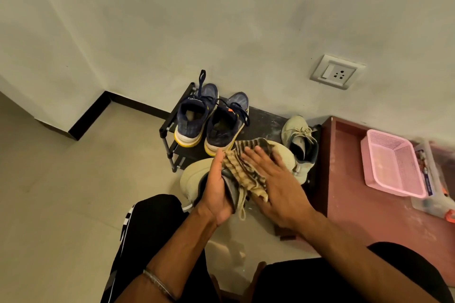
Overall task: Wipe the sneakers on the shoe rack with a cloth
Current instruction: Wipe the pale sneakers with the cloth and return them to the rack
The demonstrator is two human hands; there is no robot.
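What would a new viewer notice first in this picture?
In the centre, the left hand holds a beige sneaker while the right hand presses a striped cloth flat on it. Behind, two navy sneakers stand on the black shoe rack. A pink basket sits at right.

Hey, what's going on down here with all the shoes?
A person is cleaning sneakers. The left hand holds a beige knit sneaker up off the floor, while the right hand presses a striped brown-and-cream cloth flat against it. Its beige partner and a pair of navy sneakers with yellow soles sit on the low black shoe rack by the wall. A pink plastic basket rests on the reddish surface nearby.
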